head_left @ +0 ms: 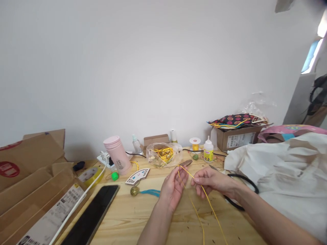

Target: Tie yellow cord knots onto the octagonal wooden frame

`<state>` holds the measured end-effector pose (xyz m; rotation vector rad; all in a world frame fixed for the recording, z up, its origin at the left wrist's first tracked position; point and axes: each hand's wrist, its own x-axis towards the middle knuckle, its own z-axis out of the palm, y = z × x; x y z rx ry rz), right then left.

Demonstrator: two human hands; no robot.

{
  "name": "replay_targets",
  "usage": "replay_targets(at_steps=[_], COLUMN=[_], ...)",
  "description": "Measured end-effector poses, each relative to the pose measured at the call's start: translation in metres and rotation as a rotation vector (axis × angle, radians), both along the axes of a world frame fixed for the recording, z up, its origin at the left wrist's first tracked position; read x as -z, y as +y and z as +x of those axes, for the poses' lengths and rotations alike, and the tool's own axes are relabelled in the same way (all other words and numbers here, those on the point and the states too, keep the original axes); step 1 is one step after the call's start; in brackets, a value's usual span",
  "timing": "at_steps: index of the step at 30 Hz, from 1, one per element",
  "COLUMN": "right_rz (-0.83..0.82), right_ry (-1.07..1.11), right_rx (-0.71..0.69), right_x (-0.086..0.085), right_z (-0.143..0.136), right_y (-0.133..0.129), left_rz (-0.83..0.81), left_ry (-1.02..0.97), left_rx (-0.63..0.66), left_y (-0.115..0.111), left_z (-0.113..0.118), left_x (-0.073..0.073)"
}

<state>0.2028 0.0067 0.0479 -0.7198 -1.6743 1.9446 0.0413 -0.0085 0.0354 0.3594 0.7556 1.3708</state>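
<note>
Now | wood table (143,221) | white wall (153,68) | both hands pinch yellow cord (204,197) | boxes L

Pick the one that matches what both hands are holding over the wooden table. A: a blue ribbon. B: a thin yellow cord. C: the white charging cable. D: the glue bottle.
B: the left hand and the right hand both pinch a thin yellow cord that trails down toward the near edge of the table; the glue bottle stands untouched farther back.
</note>
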Motion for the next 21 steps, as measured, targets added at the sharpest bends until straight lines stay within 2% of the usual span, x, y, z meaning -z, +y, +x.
replay_targets(at_steps=[3, 8, 10, 16, 21], right_rz=[0.005, 0.138, 0.153, 0.162, 0.139], right_ry=[0.004, 0.050, 0.090, 0.202, 0.269], right_rx=[-0.017, 0.279, 0.355, 0.500, 0.510], right_x=[0.001, 0.001, 0.002, 0.007, 0.003], right_z=[-0.001, -0.003, -0.003, -0.003, 0.001], right_y=[0.001, 0.009, 0.013, 0.017, 0.015], left_rz=[0.032, 0.076, 0.113, 0.208, 0.165], left_ry=[-0.058, -0.070, -0.057, -0.004, 0.025], left_rx=[-0.106, -0.232, -0.262, -0.255, -0.220], left_y=[0.003, 0.005, 0.005, 0.004, 0.003], left_z=[-0.005, -0.008, -0.008, -0.006, -0.003], left_x=[-0.004, -0.009, -0.010, -0.009, -0.007])
